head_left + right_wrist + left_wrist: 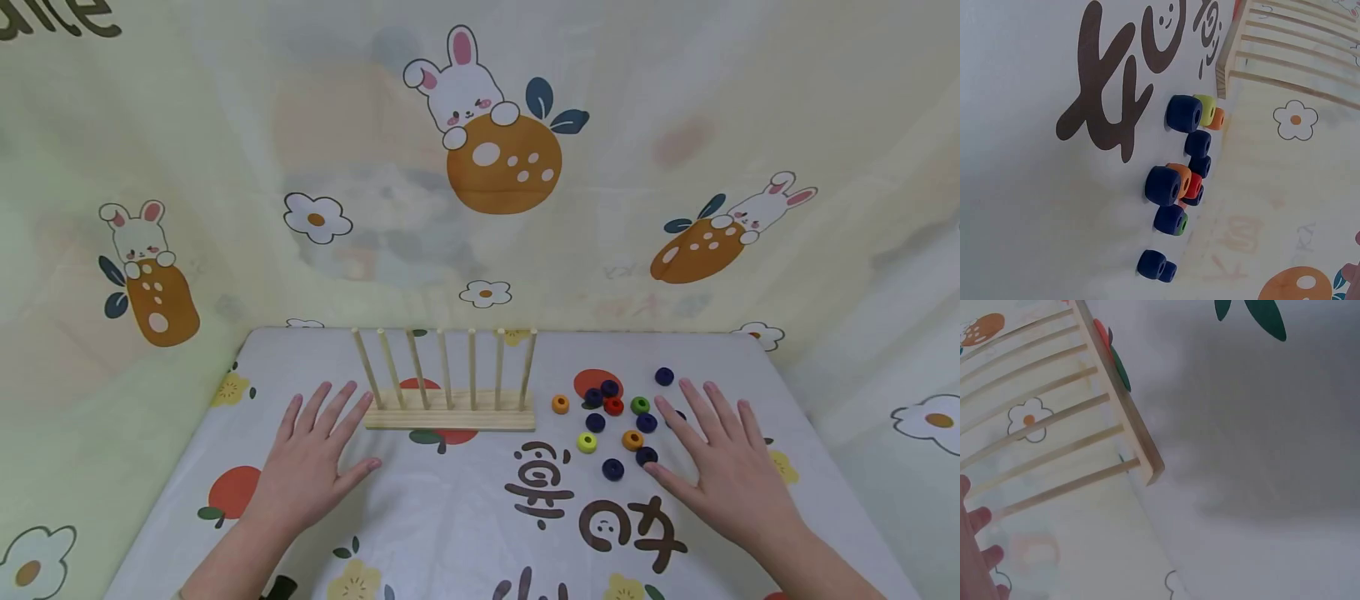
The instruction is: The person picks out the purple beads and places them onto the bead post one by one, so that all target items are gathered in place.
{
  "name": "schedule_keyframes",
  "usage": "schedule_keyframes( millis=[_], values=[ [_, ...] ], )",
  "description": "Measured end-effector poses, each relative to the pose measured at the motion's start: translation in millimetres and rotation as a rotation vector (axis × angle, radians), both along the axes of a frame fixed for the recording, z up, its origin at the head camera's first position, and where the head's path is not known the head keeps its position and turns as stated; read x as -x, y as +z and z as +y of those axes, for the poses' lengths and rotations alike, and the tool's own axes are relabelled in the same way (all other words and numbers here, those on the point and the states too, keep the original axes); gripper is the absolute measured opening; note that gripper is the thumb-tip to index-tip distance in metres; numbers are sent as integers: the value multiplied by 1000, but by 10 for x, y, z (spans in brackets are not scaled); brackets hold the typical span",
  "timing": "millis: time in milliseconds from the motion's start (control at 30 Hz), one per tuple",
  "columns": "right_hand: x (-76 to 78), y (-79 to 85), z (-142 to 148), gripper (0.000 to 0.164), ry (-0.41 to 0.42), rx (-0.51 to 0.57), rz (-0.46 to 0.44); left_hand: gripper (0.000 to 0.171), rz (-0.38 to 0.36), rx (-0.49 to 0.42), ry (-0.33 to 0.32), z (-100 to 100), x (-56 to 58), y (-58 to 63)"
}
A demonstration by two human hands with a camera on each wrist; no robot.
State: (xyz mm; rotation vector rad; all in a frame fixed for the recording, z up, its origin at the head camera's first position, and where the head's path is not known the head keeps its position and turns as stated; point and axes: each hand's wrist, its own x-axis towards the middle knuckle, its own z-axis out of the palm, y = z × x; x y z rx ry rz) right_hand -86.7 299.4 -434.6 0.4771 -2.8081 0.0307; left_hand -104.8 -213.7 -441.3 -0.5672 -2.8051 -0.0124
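A wooden peg rack point(450, 410) with several upright dowels stands at the back of the table, left of centre. My left hand point(311, 462) is spread at its left end, holding nothing; in the left wrist view only fingertips point(980, 518) show beside the rack point(1125, 406). Several round beads with holes lie loose right of the rack: dark blue point(612, 470), orange point(560, 404), yellow-green point(587, 442), red point(613, 406) and green point(640, 405). My right hand point(731, 467) is spread beside them, its thumb close to a dark blue bead point(647, 456) and its fingers partly covering another.
A white printed cloth point(435, 517) covers the table, with fruit and lettering on it. Behind and at the sides hangs a cream curtain point(390, 275) with rabbits and flowers. A small black object point(281, 587) shows at the front edge near my left forearm.
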Motion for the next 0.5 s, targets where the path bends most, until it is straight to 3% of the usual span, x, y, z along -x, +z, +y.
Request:
schedule_keyframes(
  millis=[233, 500],
  values=[
    [-2, -15, -23, 91, 6, 19, -6, 83, -11, -20, 10, 1, -4, -11],
    [12, -76, -61, 83, -5, 90, -25, 83, -76, -187, 42, -16, 27, -90]
  ],
)
